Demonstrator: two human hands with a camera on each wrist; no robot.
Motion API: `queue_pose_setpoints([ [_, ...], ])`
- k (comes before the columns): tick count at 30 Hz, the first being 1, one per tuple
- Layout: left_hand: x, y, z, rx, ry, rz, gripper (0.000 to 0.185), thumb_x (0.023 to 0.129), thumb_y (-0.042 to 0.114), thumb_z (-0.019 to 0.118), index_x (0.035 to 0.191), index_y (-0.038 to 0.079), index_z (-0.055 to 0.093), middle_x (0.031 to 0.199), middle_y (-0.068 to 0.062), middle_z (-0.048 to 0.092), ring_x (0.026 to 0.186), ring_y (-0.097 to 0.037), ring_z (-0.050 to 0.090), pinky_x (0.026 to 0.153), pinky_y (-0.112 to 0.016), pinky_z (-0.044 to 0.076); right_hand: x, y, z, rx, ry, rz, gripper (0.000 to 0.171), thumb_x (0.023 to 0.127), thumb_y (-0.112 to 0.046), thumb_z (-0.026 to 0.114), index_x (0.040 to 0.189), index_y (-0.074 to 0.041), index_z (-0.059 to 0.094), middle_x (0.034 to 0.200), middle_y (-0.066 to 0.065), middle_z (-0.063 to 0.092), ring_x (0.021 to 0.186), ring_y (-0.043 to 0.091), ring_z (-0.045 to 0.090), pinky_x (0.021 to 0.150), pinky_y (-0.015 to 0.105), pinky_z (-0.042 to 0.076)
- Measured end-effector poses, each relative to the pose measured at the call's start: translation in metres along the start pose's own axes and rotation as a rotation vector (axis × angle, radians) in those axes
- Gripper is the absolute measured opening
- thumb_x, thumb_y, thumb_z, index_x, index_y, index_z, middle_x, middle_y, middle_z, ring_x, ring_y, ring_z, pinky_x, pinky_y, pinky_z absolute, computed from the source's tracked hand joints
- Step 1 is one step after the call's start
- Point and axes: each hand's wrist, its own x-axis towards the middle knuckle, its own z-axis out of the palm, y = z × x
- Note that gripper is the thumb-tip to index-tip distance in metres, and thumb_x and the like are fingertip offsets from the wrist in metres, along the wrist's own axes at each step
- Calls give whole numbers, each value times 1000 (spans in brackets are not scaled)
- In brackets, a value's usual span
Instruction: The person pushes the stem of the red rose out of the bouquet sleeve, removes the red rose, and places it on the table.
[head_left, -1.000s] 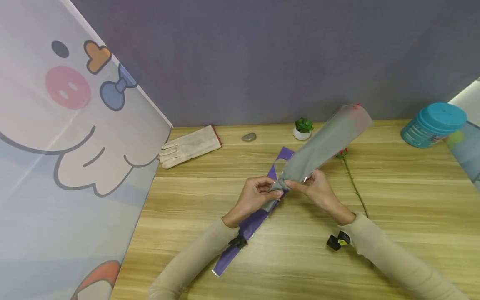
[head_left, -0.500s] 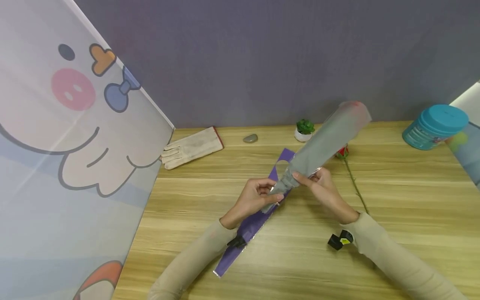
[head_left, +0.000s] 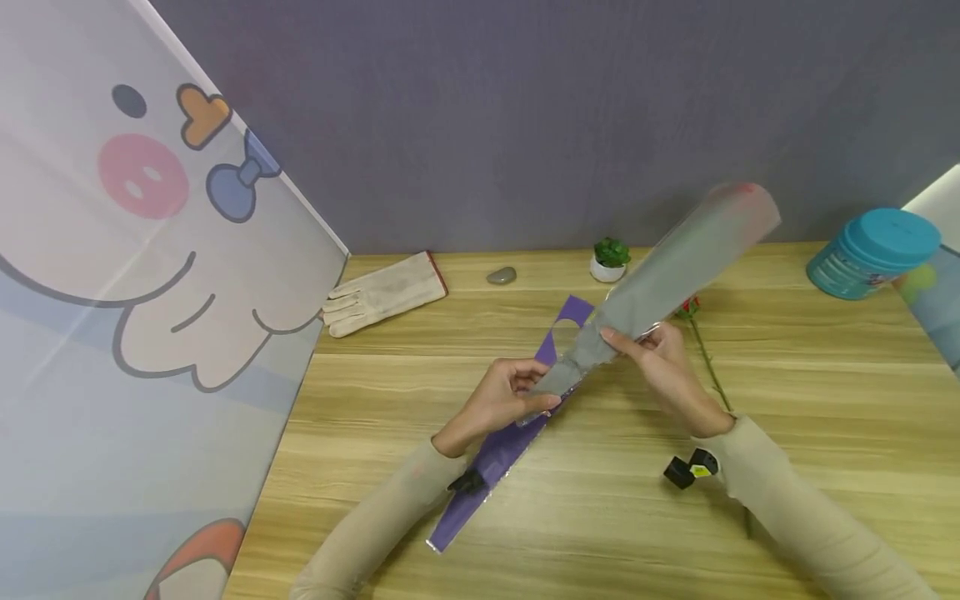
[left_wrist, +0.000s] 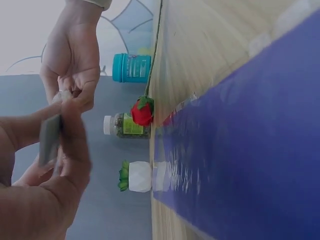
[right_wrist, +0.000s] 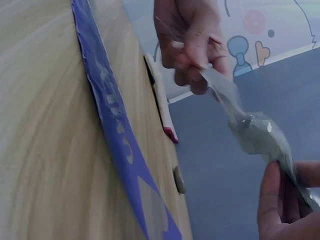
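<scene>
Pinching the narrow near end of a translucent grey flower sleeve point(head_left: 667, 267), the left hand point(head_left: 504, 396) and right hand point(head_left: 662, 360) hold it above the desk point(head_left: 787, 375); its far end hides part of the rose point(head_left: 686, 307), whose bloom is hard to make out.

No legible text, brand or number in any view. Round teal plastic canister point(head_left: 870, 252), upper right of the head frame: pale label print, too small to read. Small lidded jar with green label point(left_wrist: 126, 125), centre left of the left wrist frame: blurred, unreadable.
</scene>
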Motion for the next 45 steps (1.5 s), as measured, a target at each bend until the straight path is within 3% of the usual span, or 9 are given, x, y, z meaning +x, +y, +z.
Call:
queue_pose_setpoints([
  [8,-1,0,-1,8,-25,-40,35,87,-5,80,119,-10,68,95,-12,71,74,-4,69,65,-17,55,3,-6,-10,120,-11,-51,23,99,-9,72,119,-14,63,111,-17,74,103,-3,71,90,12,55],
  [12,1,-1,4,34,-29,-59,36,85,-3,82,118,-8,69,96,-9,71,75,-2,63,65,-14,50,2,-7,-10,48,-7,-51,27,99,-13,73,124,-7,63,109,-19,74,102,-3,72,89,12,56],
  [16,2,-1,13,28,-78,-48,31,84,-5,82,111,-9,68,90,-4,68,70,-2,56,60,-14,44,1,-6,-8,-64,-1,-46,45,98,-22,74,134,1,60,108,-21,73,102,-4,72,88,13,57],
  [21,6,1,23,24,-142,-20,34,84,-6,82,115,-7,68,95,-18,76,72,-1,64,63,-16,52,4,-5,-2,-45,21,-79,54,97,-20,76,141,3,54,105,-22,75,100,-2,74,86,16,59],
  [24,8,3,25,44,-130,-14,46,87,-1,81,130,-3,65,107,-25,77,81,-7,73,72,-20,59,6,-4,2,-25,46,-112,54,95,-15,78,139,6,54,101,-23,76,96,-1,75,84,17,60],
  [27,12,7,24,61,-79,16,45,93,7,77,136,-1,63,114,-24,76,89,-10,75,77,-23,62,6,-5,6,-51,63,-132,53,94,-11,78,137,9,54,98,-25,74,94,-3,74,83,17,60],
  [33,20,13,19,69,23,64,29,98,15,73,122,-1,68,110,-20,74,81,-2,68,69,-19,57,6,-3,9,-59,59,-167,46,94,-4,76,132,10,56,95,-26,74,90,-4,74,80,16,60],
  [45,25,13,22,-15,51,88,27,97,8,73,120,-5,69,112,-27,74,80,-2,70,70,-21,60,4,4,16,-83,10,-186,43,93,0,74,130,11,56,94,-27,74,89,-5,73,80,14,59],
])
